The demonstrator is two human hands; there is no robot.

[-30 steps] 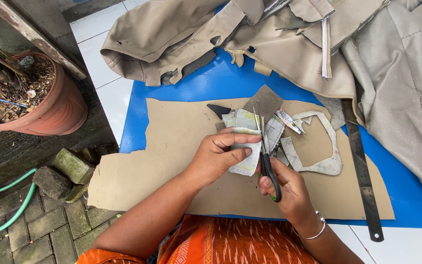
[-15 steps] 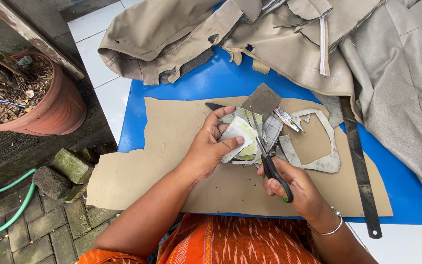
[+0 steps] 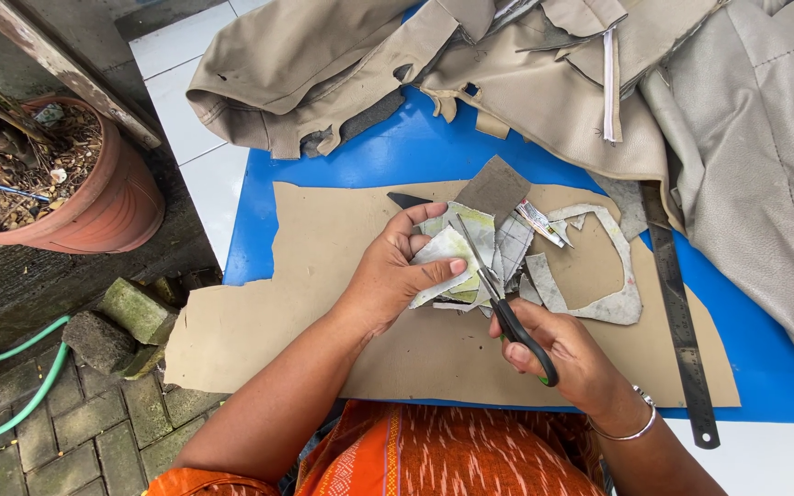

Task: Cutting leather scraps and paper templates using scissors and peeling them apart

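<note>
Head view: I see a blue table (image 3: pixel 783 367) over white tile, brick paving at left w/ clay pot (image 3: pixel 117 197) and green hose (image 3: pixel 11 386). Tan cardboard sheet (image 3: pixel 323 276) lies on the table, beige fabric heap (image 3: pixel 553 83) behind it, steel ruler (image 3: pixel 682 331) at right edge. Left hand (image 3: pixel 392 276) pinches a pale paper scrap (image 3: pixel 443 262) above the cardboard centre. Right hand (image 3: pixel 567 354) is clenched round scissors (image 3: pixel 507 308), blades at the scrap. More offcuts (image 3: pixel 590 266) crowd just beyond.

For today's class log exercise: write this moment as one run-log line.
left hand: holds pale paper scrap | right hand: black-handled scissors cutting it | under: tan sheet, blue table
</note>
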